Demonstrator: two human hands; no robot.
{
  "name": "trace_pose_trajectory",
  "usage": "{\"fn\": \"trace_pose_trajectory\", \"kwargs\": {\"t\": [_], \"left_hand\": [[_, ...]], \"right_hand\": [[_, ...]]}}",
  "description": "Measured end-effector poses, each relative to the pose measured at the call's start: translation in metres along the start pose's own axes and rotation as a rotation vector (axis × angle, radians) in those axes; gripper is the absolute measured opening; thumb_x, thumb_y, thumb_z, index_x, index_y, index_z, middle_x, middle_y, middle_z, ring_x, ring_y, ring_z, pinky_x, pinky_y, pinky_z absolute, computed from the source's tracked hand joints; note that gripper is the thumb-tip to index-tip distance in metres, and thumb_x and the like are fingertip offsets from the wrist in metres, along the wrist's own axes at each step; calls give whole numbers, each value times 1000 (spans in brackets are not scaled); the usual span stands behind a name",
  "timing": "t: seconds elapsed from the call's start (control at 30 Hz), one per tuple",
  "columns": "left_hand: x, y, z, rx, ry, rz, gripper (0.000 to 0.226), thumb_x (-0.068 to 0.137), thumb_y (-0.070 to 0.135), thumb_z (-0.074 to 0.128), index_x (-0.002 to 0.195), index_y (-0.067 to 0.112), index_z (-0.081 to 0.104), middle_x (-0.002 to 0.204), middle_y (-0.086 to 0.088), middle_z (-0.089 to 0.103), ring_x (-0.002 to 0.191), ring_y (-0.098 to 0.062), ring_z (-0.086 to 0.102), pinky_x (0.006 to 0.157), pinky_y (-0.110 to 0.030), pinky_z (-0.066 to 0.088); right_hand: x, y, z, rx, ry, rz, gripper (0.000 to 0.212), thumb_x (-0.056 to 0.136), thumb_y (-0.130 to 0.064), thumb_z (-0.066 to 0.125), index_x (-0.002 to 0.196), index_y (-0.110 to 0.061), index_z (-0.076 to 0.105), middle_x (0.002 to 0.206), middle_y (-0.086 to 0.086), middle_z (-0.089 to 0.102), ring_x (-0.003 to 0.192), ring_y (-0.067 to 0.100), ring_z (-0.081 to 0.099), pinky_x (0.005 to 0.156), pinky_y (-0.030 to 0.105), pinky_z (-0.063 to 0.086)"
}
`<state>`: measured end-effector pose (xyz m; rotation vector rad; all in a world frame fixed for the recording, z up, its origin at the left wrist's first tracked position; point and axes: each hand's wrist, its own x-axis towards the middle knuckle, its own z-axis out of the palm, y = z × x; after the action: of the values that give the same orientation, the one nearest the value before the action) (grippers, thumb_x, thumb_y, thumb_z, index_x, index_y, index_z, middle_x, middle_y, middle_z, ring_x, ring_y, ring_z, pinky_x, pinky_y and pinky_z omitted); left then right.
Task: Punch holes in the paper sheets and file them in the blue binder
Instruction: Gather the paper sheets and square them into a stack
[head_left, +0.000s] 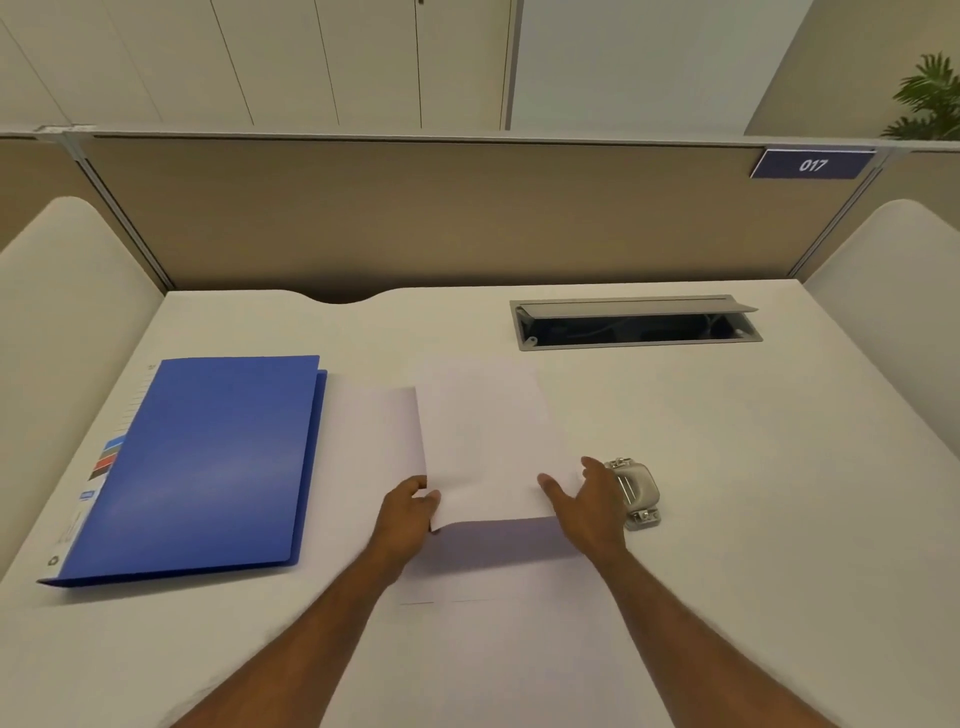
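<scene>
One paper sheet (488, 441), left fingers (427, 500) pinching corner, right fingers (593, 467) at edge

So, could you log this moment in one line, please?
left hand: pinches sheet | right hand: open, at sheet edge | punch: beside right hand | binder: closed

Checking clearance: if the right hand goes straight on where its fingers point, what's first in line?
The paper sheet: the right hand points forward, slightly left, at its right edge; contact unclear. The hole punch sits to its right, off that line.
</scene>
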<state>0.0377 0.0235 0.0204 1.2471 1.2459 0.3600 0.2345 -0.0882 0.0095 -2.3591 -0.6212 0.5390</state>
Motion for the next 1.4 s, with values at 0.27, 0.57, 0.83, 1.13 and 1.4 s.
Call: {"fn": "trace_pose_trajectory", "kwargs": {"t": [0.27, 0.57, 0.83, 1.13, 1.4], "left_hand": [[-2, -20, -25, 318, 176, 136, 24, 94, 31, 54, 87, 10, 64, 83, -4, 68, 79, -21, 65, 78, -36, 55], [16, -38, -28, 986, 335, 5, 87, 87, 63, 41, 151, 12, 11, 159, -20, 2, 147, -35, 6, 120, -47, 14], [20, -22, -31, 921, 369, -71, 102, 63, 68, 70, 140, 14, 29, 142, -14, 34, 131, -31, 34, 104, -44, 36], [30, -6, -33, 768, 320, -219, 105, 57, 53, 83, 140, 17, 28, 139, -14, 43, 128, -31, 43, 103, -43, 40], [32, -19, -40, 811, 498, -43, 87, 71, 59, 70, 137, 14, 37, 143, -16, 36, 131, -33, 35, 106, -46, 35]], "right_hand": [[12, 8, -6, 336, -149, 186, 27, 78, -13, 72, 101, -1, 65, 105, 11, 68, 89, 26, 64, 79, 36, 51], [-13, 44, -14, 244, 9, 202, 23, 83, -17, 69, 103, -7, 65, 94, 5, 62, 90, 24, 56, 80, 32, 41], [-21, 34, -2, 139, -81, 99, 11, 81, -17, 70, 86, -8, 66, 78, 2, 65, 78, 25, 59, 58, 25, 39], [-23, 21, 17, -20, -185, 110, 54, 83, -30, 68, 126, -2, 54, 132, 15, 57, 122, 31, 52, 99, 35, 41], [-24, 14, 15, -57, -102, 63, 43, 79, -26, 71, 112, -3, 56, 112, 14, 55, 103, 31, 56, 89, 35, 46]]}}
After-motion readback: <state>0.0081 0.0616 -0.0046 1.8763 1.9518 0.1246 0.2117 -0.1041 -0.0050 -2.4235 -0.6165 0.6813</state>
